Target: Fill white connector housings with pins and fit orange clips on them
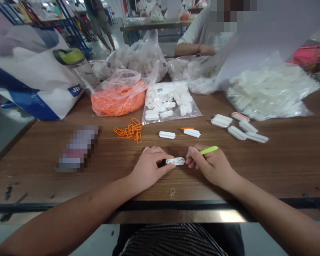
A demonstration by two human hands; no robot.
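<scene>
The large bag reads "JI"; a label on a clear bag bears a QR code.

Left side of the worktop
A white-and-blue bag stands beside a clear bottle with a green lid; nearer lies a pixelated flat object. In the background, a person stands.

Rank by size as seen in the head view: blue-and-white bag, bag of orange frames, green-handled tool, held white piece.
1. Blue-and-white bag
2. Bag of orange frames
3. Green-handled tool and held white piece: unsure, as the right hand partly hides the tool.
</scene>
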